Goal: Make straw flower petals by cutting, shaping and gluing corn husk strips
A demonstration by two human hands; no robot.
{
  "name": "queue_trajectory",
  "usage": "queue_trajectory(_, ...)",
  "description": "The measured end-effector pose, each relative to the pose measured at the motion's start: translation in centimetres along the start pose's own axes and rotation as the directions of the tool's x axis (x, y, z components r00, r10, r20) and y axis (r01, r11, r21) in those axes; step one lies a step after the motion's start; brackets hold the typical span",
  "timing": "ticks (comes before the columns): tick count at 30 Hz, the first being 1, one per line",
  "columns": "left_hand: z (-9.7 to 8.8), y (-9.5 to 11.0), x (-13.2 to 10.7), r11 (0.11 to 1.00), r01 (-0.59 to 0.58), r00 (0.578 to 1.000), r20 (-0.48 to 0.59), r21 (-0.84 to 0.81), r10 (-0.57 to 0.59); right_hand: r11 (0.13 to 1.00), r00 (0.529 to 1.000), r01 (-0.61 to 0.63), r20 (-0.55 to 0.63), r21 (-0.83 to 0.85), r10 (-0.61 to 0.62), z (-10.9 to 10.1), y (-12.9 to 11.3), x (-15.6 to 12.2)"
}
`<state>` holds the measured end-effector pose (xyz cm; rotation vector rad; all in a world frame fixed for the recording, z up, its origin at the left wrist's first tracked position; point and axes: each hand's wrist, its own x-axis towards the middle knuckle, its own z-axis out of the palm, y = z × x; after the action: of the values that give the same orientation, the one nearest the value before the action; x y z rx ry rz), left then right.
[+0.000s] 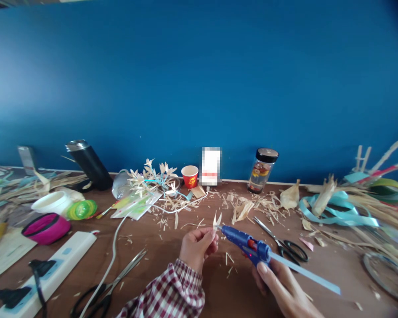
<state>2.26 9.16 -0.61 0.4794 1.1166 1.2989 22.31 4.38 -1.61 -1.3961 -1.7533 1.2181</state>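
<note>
My left hand (200, 248) pinches a small pale flower (216, 221) that looks made of dried husk, its pointed petals turned up. Wrapped round the handle of a blue hot glue gun (243, 242) is my right hand (278, 282). The gun's nozzle points left and meets or nearly meets the flower's base; I cannot tell if they touch. A long translucent glue stick (307, 273) juts from the gun's rear, and a small red light glows on its side. Behind my left hand lies a bunch of finished husk flowers (152, 176) on blue stems.
Black-handled scissors lie at front left (109, 287), and another pair of scissors (281, 244) rests right of the gun. A power strip (53, 269), black flask (89, 163), red paper cup (190, 176), glass jar (263, 171) and blue ribbon (343, 212) surround the scattered husk scraps.
</note>
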Motion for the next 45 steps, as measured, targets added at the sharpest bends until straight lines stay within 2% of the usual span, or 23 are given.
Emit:
queue_trajectory(12, 0.11, 0.20, -0.03, 1.000, -0.001, 0.999, -0.033, -0.024, 0.000, 1.000, 1.000, 0.006, 0.017, -0.011, -0.006, 0.06, -0.07, -0.04)
queue_trajectory(35, 0.04, 0.07, -0.09, 0.999, 0.030, 0.999, 0.009, -0.011, -0.030, 1.000, 1.000, -0.004, -0.008, -0.010, 0.004, -0.05, -0.07, 0.06)
queue_trajectory(45, 0.23, 0.51, -0.32, 0.999, 0.028, 0.999, -0.026, -0.038, -0.029, 1.000, 1.000, 0.014, -0.012, 0.001, -0.014, -0.19, -0.19, -0.01)
